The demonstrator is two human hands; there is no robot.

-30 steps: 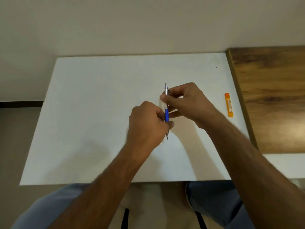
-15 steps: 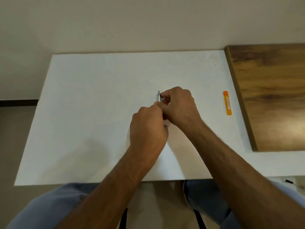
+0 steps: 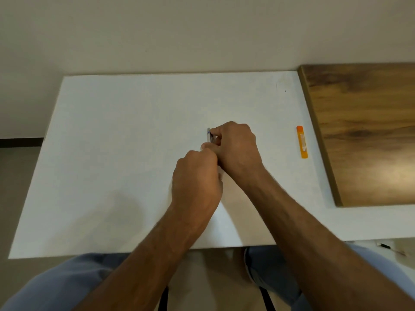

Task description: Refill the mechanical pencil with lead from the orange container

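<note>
Silver metal shows between my fingers: the top end of the mechanical pencil, with a thin blue ring near its cap, sticks out past my right hand. That hand is pinched around the upper barrel, thumb and forefinger curled onto it. My left hand is closed over the lower part, just beneath and touching the right, so the rest of the barrel and the tip are hidden from me. From the piece I can see, the pencil's long axis runs roughly away from me, cap end pointing toward the far edge of the desk, a little above or on the white surface; I cannot tell which. No writing on the pencil is readable.

Out to my right, well apart from both hands, the orange container lies flat on the white desk, near the edge of a wooden board. Its long axis also runs away from me, nearly parallel to the pencil. It carries a pale label along its length with print too small for me to read.

Both forearms reach in from below, over my blue-clothed legs. A beige wall stands behind the desk.
</note>
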